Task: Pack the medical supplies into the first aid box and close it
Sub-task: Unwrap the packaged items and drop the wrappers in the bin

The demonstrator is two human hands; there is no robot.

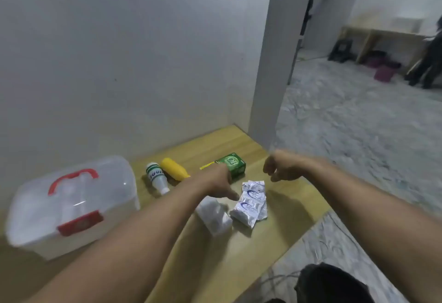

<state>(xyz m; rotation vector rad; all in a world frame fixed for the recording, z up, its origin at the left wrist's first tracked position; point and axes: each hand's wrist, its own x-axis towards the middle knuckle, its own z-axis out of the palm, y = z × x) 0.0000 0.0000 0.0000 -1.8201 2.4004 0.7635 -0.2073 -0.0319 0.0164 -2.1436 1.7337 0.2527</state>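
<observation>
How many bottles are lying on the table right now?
2. A white bottle with a green label lies just right of the first aid box, and a yellow bottle lies right beside it. The left hand may hide others.

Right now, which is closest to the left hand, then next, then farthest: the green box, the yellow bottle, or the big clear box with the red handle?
From the left hand:
1. Green box, right beside the fingers, at the table's back.
2. Yellow bottle, lying to its left.
3. First aid box, far left, lid shut.
</observation>
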